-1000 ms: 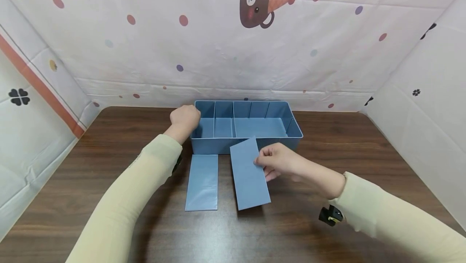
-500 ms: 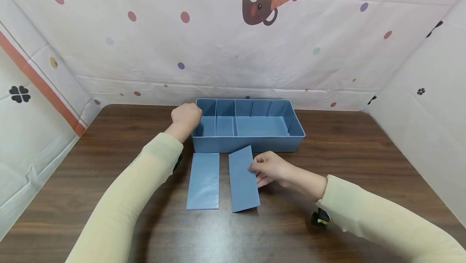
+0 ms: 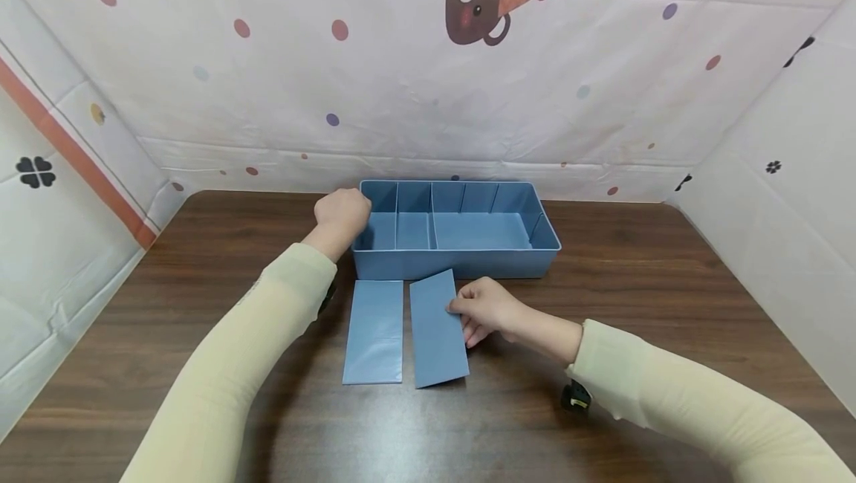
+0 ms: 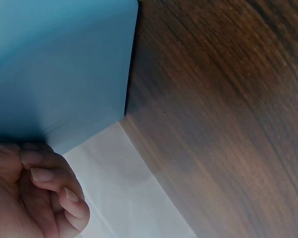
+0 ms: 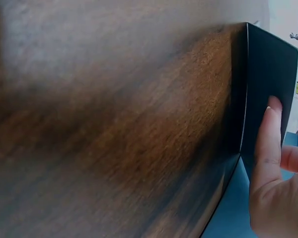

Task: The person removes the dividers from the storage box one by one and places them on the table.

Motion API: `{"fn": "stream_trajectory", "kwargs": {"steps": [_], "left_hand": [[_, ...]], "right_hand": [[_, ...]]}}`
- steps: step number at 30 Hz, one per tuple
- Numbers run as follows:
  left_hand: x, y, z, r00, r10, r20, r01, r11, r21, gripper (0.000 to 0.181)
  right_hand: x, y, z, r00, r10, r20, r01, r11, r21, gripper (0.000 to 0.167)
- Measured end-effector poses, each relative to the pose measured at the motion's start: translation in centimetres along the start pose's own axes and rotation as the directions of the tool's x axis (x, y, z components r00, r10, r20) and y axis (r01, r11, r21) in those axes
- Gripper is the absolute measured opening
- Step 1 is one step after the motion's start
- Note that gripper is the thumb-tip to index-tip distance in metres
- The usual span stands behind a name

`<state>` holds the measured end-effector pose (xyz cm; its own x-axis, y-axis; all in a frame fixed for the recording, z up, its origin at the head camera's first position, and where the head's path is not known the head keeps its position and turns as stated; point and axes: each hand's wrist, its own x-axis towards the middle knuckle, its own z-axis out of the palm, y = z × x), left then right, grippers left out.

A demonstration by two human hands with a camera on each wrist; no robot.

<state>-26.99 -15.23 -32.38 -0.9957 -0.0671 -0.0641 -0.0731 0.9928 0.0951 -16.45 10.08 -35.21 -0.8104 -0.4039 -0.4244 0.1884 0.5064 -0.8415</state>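
Observation:
A blue divided storage box (image 3: 455, 264) stands at the back of the table. My left hand (image 3: 342, 212) grips its left end; in the left wrist view the curled fingers (image 4: 57, 181) lie at the edge of the box wall (image 4: 84, 89). Between thumb and fingers, my right hand (image 3: 487, 306) pinches a flat blue divider panel (image 3: 435, 334) by its right edge. That panel leans, raised at the right, in front of the box. To its left, a similar blue panel (image 3: 373, 331) lies flat on the table. In the right wrist view the held panel (image 5: 268, 64) looks dark.
Thin upright dividers (image 3: 414, 197) part the box's left side into narrow compartments, with a wider one at right. A white patterned cloth (image 3: 394, 82) hangs close behind the box. Brown wood tabletop (image 3: 642, 282) extends to both sides and in front.
My right hand has moved left and slightly lower with the pinched panel, bringing it closer to the flat panel and away from the box front. My left hand stays on the box.

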Motion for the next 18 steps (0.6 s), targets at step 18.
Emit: {"fn": "stream_trajectory", "kwargs": {"steps": [18], "left_hand": [[0.04, -0.04, 0.22, 1.0, -0.014, -0.011, 0.014, 1.0, -0.004, 0.045]], "right_hand": [[0.49, 0.19, -0.18, 0.998, -0.044, 0.052, 0.056, 0.966, -0.253, 0.044]]}}
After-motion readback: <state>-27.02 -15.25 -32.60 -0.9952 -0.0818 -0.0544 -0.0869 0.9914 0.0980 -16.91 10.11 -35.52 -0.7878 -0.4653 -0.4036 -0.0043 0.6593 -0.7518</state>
